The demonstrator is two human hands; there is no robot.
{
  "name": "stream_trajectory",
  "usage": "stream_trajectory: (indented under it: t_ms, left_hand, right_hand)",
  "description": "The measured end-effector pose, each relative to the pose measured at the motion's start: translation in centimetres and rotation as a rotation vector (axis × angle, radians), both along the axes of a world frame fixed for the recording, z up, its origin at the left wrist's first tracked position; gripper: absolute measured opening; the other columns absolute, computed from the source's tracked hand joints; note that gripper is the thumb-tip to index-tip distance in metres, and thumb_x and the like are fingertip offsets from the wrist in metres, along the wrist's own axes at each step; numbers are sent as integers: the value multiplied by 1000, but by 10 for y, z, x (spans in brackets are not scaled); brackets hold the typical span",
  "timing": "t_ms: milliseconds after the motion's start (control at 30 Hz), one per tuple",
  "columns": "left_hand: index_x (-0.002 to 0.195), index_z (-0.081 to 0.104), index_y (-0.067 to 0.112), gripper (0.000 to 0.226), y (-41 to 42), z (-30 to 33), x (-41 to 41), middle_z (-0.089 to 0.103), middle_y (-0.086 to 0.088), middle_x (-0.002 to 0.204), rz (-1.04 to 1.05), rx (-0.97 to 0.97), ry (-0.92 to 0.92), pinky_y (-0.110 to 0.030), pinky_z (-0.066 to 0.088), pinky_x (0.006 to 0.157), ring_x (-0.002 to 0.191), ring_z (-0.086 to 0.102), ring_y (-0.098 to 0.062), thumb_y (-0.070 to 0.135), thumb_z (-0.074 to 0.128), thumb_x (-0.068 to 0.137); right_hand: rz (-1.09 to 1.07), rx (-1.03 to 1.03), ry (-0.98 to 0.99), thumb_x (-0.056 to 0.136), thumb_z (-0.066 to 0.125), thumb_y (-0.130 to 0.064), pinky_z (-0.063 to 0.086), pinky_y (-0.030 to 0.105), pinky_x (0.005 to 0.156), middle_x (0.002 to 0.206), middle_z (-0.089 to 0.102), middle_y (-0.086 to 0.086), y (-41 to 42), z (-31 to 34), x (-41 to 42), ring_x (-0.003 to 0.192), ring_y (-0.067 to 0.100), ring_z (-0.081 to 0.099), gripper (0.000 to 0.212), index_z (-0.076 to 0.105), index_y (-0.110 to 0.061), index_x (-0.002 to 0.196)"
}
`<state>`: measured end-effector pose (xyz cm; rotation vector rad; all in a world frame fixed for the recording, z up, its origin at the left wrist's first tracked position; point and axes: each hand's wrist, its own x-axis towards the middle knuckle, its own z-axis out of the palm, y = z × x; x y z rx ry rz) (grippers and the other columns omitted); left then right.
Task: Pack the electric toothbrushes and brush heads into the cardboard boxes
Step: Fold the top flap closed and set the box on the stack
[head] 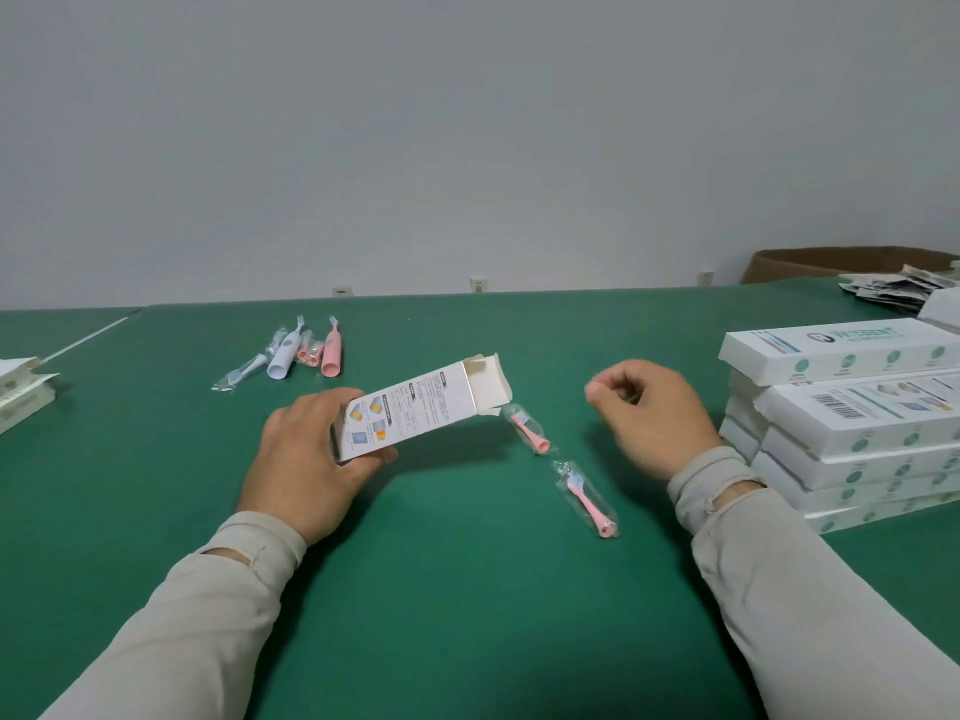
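- While both pale sleeves reach in from the near edge of the green counter [467, 615], the two hands work apart from each other, with two wrapped brush heads lying between them.
- Nearest lies a pink brush head [589, 504] in clear wrap, flat on the counter, nearer the right wrist than the left and touched by neither hand.
- Just beyond it a second wrapped pink brush head [530, 433] lies with its bristle end at the mouth of the box — whether it touches the flap cannot be told.
- The left hand [306, 454] grips the closed end of a white cardboard box [415, 407], fingers and thumb curled round it; the box is tilted, its open end with flaps spread pointing right and away.
- The right hand [649, 413] hovers above the counter with fingers curled in and thumb against them, holding nothing that can be made out, well to the right of the box mouth.
- Right of that hand stands a stack of white boxes [852, 423], close beside the wrist.
- Farther off, beyond the left hand, a white toothbrush [284, 353] and a pink toothbrush [331, 353] lie side by side with more wrapped heads around them — well out of either hand's grasp.
- At the left edge lie some folded box blanks [23, 389].
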<state>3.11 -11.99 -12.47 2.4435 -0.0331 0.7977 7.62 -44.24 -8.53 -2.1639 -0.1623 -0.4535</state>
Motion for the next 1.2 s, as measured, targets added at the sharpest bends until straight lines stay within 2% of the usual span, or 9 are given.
stream_trajectory:
  t_ms: [100, 300, 433, 500, 567, 700, 867, 1000, 1200]
  left_hand:
    - [113, 59, 39, 47, -1, 0, 2, 59, 11, 106, -12, 22, 15, -28, 30, 90, 107, 46, -21, 36, 84, 73]
    - [115, 59, 38, 49, -1, 1, 1, 57, 12, 107, 11, 11, 26, -28, 30, 89, 106, 42, -18, 38, 84, 73]
    - [117, 59, 37, 50, -2, 2, 1, 56, 13, 105, 6, 23, 19, -29, 30, 89, 104, 40, -16, 39, 84, 73]
    - [117, 60, 35, 50, -1, 2, 0, 56, 12, 104, 13, 18, 11, -29, 31, 89, 104, 42, -18, 39, 84, 73]
    - [115, 59, 36, 49, -1, 2, 0, 56, 11, 103, 18, 10, 3, -28, 30, 89, 105, 45, -20, 38, 84, 73]
    - [112, 57, 42, 47, -1, 2, 2, 58, 13, 103, 5, 17, -11, -27, 29, 87, 103, 46, -20, 40, 83, 73]
    - [113, 57, 42, 47, 0, 2, 4, 59, 12, 104, -10, 32, -5, -26, 29, 87, 104, 48, -21, 42, 81, 73]
    - [116, 60, 36, 48, -4, 2, 0, 60, 11, 106, -24, 19, 2, -25, 29, 87, 105, 49, -21, 39, 83, 73]
    - [116, 59, 37, 49, -4, 4, 0, 61, 12, 108, -42, 24, 10, -24, 29, 89, 107, 49, -20, 38, 83, 73]
  right_hand:
    - [0, -236, 166, 89, 69, -37, 48, 28, 68, 68, 63, -8, 2, -5, -3, 68, 16, 60, 23, 63, -21, 72]
    - [80, -699, 442, 73, 65, -69, 56, 36, 79, 77, 70, -4, 10, 12, -22, 76, 18, 65, 52, 64, -18, 82]
    - [182, -796, 469, 79, 71, -45, 57, 33, 77, 71, 70, -3, 11, 16, -29, 74, 19, 67, 29, 65, -17, 76]
    - [211, -656, 359, 82, 71, -36, 52, 29, 68, 66, 65, -3, 15, 15, -29, 64, 18, 59, 25, 63, -14, 72]
    - [283, -305, 231, 85, 73, -28, 48, 28, 62, 62, 61, -2, 19, 13, -28, 57, 14, 52, 24, 62, -10, 75]
    - [490, 340, 163, 94, 65, -6, 47, 18, 56, 60, 61, 1, 32, 13, -30, 52, 8, 56, 17, 59, -11, 109]
    - [531, 462, 132, 100, 55, -5, 41, 25, 39, 63, 65, -1, 35, 6, -26, 42, 14, 49, 38, 48, -21, 135]
    - [531, 568, 141, 100, 53, -1, 43, 26, 40, 80, 73, 14, 36, 3, -28, 44, 17, 52, 34, 51, -25, 125]
    - [374, 696, 67, 98, 59, -5, 41, 21, 41, 73, 74, 10, 41, 4, -26, 55, 15, 59, 12, 60, -14, 105]
